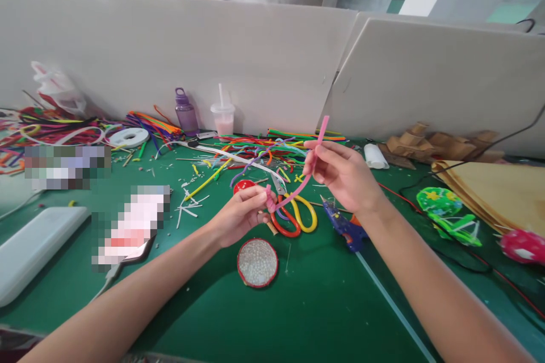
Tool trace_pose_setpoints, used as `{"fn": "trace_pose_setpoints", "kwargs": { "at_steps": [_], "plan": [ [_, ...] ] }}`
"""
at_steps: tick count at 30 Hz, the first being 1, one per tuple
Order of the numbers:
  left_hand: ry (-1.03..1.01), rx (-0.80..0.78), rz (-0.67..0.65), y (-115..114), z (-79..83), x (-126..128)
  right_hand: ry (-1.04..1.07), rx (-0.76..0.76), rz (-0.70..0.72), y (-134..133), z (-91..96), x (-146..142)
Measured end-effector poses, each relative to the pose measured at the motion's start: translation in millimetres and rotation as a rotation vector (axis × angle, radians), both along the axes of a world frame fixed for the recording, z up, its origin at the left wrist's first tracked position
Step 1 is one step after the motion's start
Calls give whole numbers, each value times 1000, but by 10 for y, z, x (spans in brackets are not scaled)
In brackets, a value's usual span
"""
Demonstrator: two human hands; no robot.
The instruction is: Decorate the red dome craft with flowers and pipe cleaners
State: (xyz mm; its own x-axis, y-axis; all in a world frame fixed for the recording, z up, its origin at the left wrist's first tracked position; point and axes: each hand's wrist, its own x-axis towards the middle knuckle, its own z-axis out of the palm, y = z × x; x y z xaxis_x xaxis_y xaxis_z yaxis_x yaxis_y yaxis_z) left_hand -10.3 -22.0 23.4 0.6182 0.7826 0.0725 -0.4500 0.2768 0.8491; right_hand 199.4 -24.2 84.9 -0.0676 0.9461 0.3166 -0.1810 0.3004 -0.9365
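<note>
A pink pipe cleaner (300, 188) hangs in a curve between my two hands, above the green table. My left hand (239, 214) pinches its lower end, which looks bunched or coiled at the fingertips. Higher up and to the right, my right hand (346, 173) grips it near the other end, and a short straight tip sticks up past the fingers. Scissors with red and yellow handles (307, 216) lie behind and below the strip. A round, red-rimmed piece filled with small whitish beads (258, 262) lies nearer to me. Behind my left hand is a red object (243, 186), partly hidden.
A blue glue gun (346, 231) with a long glue stick lies beside my right forearm. Many coloured pipe cleaners (255, 150) are heaped at the back. A drink cup (223, 119) and purple bottle (186, 113) stand by the partition. A white power bank (40, 249) lies left.
</note>
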Motion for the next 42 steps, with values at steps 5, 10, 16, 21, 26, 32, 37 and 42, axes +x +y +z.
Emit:
{"fn": "trace_pose_setpoints", "kwargs": {
  "at_steps": [5,10,16,21,26,32,37,42],
  "plan": [
    [-9,-25,22,14,-25,-8,10,-3,-18,7,-8,-2],
    [5,-30,33,16,-16,-16,-37,31,-51,6,-3,11],
    [3,-20,14,1,-6,-15,-133,81,-103,-10,2,6],
    [-1,-25,2,15,-14,-9,-227,143,-133,-17,-13,-36],
    [-19,-21,0,6,-23,-4,-381,210,-128,-62,-1,-91],
    [-21,-19,-10,-1,-30,2,-604,222,-103,-172,47,-167],
    [-5,2,-46,-2,-27,-10,-630,257,-47,-204,35,-185],
    [0,30,-78,-28,-23,1,-671,175,26,-238,51,-211]
  ]
}}
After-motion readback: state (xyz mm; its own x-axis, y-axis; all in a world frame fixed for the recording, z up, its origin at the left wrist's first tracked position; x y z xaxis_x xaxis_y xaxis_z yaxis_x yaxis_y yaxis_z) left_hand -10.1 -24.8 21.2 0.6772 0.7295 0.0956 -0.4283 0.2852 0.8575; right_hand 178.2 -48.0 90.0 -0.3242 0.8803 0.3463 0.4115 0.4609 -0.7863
